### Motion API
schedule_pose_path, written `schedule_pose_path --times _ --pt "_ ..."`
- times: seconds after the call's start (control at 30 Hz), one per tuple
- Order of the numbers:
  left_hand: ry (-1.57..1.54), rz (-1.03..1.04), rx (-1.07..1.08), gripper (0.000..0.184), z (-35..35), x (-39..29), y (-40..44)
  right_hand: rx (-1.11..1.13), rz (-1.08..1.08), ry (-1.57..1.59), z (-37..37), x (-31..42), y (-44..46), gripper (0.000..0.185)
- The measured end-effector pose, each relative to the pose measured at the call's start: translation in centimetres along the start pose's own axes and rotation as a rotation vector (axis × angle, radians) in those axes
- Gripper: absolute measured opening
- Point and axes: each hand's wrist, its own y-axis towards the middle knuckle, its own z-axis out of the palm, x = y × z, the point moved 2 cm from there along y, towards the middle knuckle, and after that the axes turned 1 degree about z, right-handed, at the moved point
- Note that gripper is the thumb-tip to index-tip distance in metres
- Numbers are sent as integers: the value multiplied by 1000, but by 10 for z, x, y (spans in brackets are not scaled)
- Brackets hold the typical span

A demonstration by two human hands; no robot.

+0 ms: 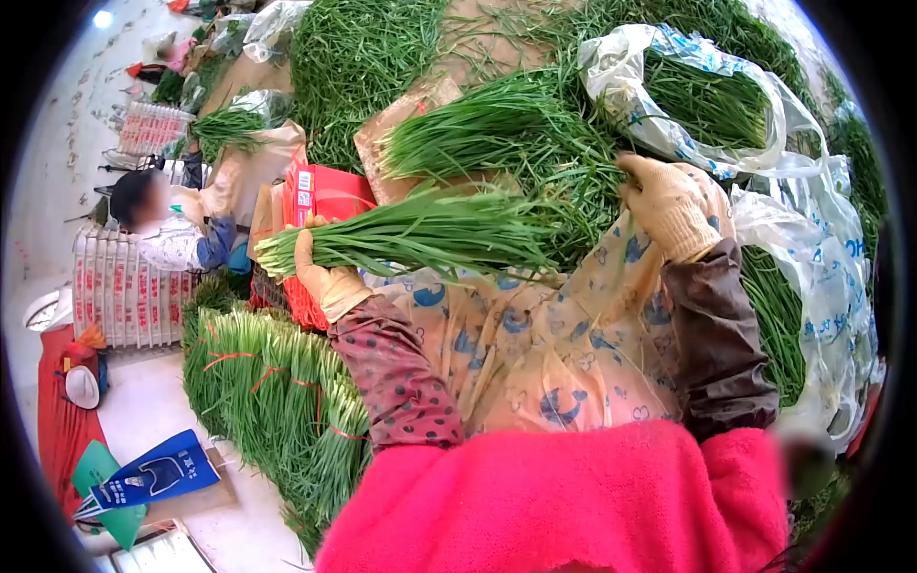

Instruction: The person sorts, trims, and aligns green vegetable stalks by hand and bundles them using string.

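Observation:
My left hand (325,277), in a pale knitted glove, is wrapped around the stem end of a loose bunch of garlic chives (439,227). The bunch lies level across my front, pale stems to the left and green tips to the right. To the right of those tips, my right hand (674,202), gloved too, is raised with its fingers curled in. Whatever those fingers pinch, if anything, is too small to make out. A patterned plastic apron (535,353) covers my lap below both hands. Just beyond the held bunch lies another heap of chives (497,129).
Tied chive bundles (277,382) stand at my left, near a red box (325,196). Plastic bags (802,248) holding chives sit at right, with a loose green pile (363,72) farther back. Another person (181,224) works at far left beside stacked white crates (129,286).

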Motion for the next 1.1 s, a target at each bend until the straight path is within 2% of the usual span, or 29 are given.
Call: schedule_pose_path --times 0.03,0.07,0.1,0.23,0.27,0.3,0.37,0.4,0.43,0.5,0.53,0.57,0.63,0.7,0.73,0.77,0.8,0.83,0.87,0.93,0.97,1.0,1.03,1.1 --pt "13 26 19 38 -2 1 0 -129 -144 163 -3 12 -6 24" --pt "25 51 39 36 -2 2 0 -163 -224 304 -7 28 -11 16" --pt "41 83 59 36 2 -6 6 -238 -367 367 8 38 -3 14" --pt "17 36 44 30 11 -2 -7 -150 -494 101 8 84 -4 34" --pt "10 3 21 29 12 -1 -9 -71 -470 40 14 89 -1 44" --pt "11 4 19 29 13 -1 -10 -52 -443 22 21 95 2 46" --pt "-36 -19 -9 28 16 -1 -13 237 -328 -138 34 101 13 48" --pt "5 8 -19 26 19 -2 -17 329 -342 -162 48 96 18 43" --pt "7 11 -21 26 12 -1 -11 330 -346 -160 62 89 18 43" --pt "-81 -205 -27 24 -7 8 4 201 -143 452 83 71 19 27" --pt "19 -158 -35 20 12 8 -14 186 -39 672 89 65 20 21" --pt "-29 -182 -73 21 18 13 -18 186 64 763 98 58 24 25" --pt "-29 -194 -131 21 29 17 -21 344 179 748 85 54 21 29" --pt "-14 -158 -139 20 30 20 -18 427 45 448 87 30 32 34" --pt "19 -106 -109 20 28 19 -17 387 -47 279 77 24 28 38" --pt "50 -54 -83 20 25 19 -16 149 4 1 69 20 16 45" --pt "218 95 0 20 24 19 -20 -38 -62 -45 63 14 11 49" --pt "30 -119 -217 19 41 9 -24 -128 -102 -66 57 15 6 51" --pt "92 -85 -200 18 41 9 -24 -220 -140 -91 51 17 2 53" --pt "124 -45 -155 16 37 15 -20 79 -195 366 33 43 -13 57" --pt "127 -48 -155 16 37 14 -21 108 -293 211 28 65 -23 61" --pt "130 -72 -125 16 39 14 -22 182 -301 16 29 84 -30 63" --pt "130 -97 -96 15 42 15 -24 229 -333 -104 38 96 -35 55" --pt "158 -97 -115 13 47 16 -26 215 -376 -154 67 109 -35 38"
